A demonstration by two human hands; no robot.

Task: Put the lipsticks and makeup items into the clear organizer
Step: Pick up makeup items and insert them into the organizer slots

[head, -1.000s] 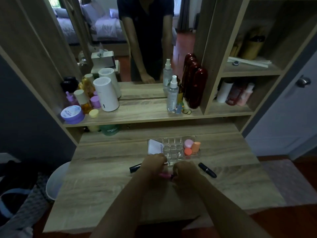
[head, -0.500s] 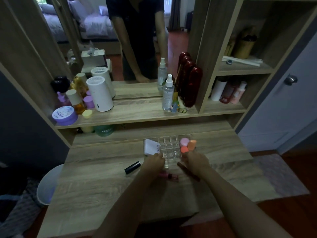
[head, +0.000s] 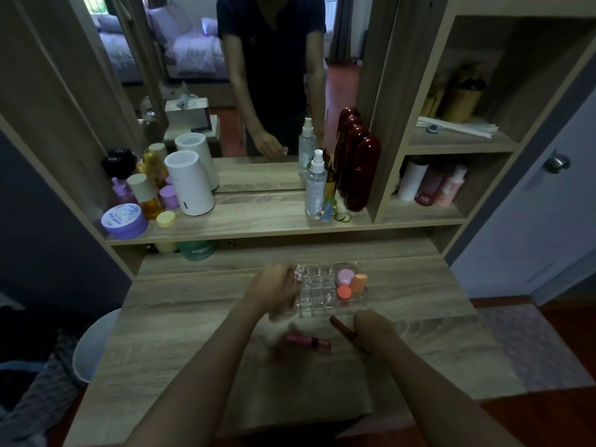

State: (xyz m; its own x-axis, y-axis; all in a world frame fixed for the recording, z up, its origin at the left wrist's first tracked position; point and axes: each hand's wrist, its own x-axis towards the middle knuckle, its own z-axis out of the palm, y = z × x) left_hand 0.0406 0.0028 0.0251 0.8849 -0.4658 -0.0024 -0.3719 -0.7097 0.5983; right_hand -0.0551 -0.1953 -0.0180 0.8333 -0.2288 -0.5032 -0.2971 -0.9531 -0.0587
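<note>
The clear organizer (head: 317,296) stands at the back middle of the wooden desk (head: 180,327). Its right end holds a pink pot (head: 345,276), an orange sponge (head: 359,282) and a coral pot (head: 343,292). My left hand (head: 274,291) is blurred against the organizer's left end, fingers curled down, and I cannot see what it holds. My right hand (head: 374,324) is just in front of the organizer, shut on a dark red lipstick tube (head: 342,327) that points up and left. A pink lip gloss (head: 308,341) lies flat on the desk between my forearms.
On the shelf above stand a white cylinder (head: 190,185), a purple jar (head: 124,221), several small bottles, a spray bottle (head: 315,188) and dark red bottles (head: 361,172) before a mirror. A white bin (head: 93,346) sits left of the desk. A door (head: 548,204) is at right.
My left hand has gone from the pink lip gloss up to the organizer's left end, hiding the white item there. My right hand has drawn back a little with the dark red tube.
</note>
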